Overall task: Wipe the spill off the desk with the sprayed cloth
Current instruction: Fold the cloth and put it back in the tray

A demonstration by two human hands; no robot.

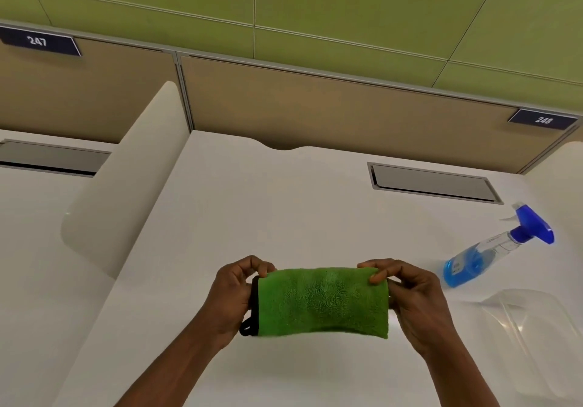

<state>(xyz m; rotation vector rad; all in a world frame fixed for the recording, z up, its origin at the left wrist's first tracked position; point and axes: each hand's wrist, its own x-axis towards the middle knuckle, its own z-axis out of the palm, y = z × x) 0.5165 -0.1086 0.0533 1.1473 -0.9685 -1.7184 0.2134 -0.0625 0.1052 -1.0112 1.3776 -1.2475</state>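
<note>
A folded green cloth [321, 302] with a black edge and loop hangs above the white desk [284, 204], stretched between both hands. My left hand [233, 293] pinches its upper left corner. My right hand [413, 299] pinches its upper right corner. A spray bottle [492, 249] with blue liquid and a blue trigger head stands on the desk to the right of my right hand, apart from it. I cannot make out a spill on the desk surface.
A clear plastic container [533, 337] sits at the lower right. A grey cable hatch [432, 182] is set into the desk's back right. A white divider panel [126, 186] bounds the desk on the left; a brown partition [315, 110] stands behind.
</note>
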